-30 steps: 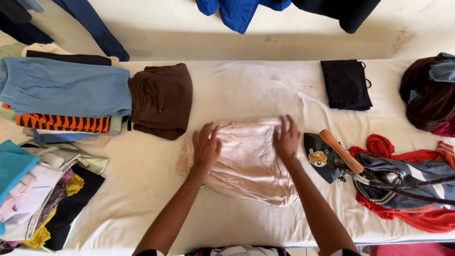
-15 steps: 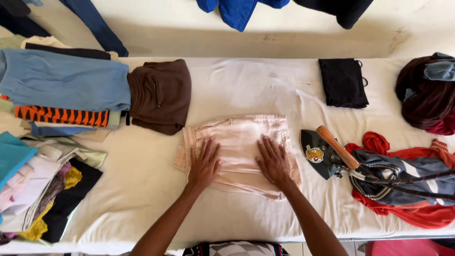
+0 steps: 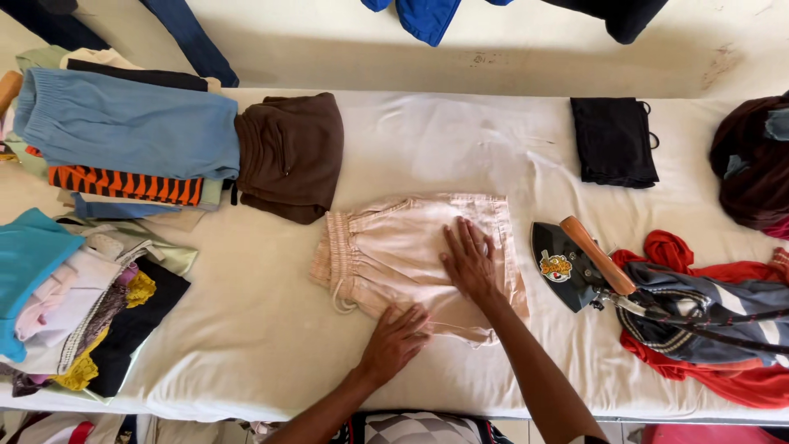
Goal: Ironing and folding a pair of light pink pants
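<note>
A pair of pale pink shorts (image 3: 394, 247) lies folded flat on the white padded table (image 3: 246, 329), waistband to the left. My right hand (image 3: 468, 261) presses flat on the middle of the shorts, fingers spread. My left hand (image 3: 396, 339) rests flat on the near edge of the shorts, fingers pointing right. Neither hand grips anything. A black iron (image 3: 567, 267) with a brown wooden handle stands just right of the shorts, a short way from my right hand.
Folded clothes stack at the left: blue shorts (image 3: 131, 131), brown shorts (image 3: 288, 152), an orange striped piece (image 3: 123, 185) and a mixed pile (image 3: 74, 304). A folded black garment (image 3: 615, 140) lies far right, a dark heap (image 3: 752, 164) beyond it. Red and grey cloth (image 3: 707, 329) lies by the iron.
Both hands slid toward me over the shorts, smoothing them; the left hand has come down to the near edge and the right hand to the middle.
</note>
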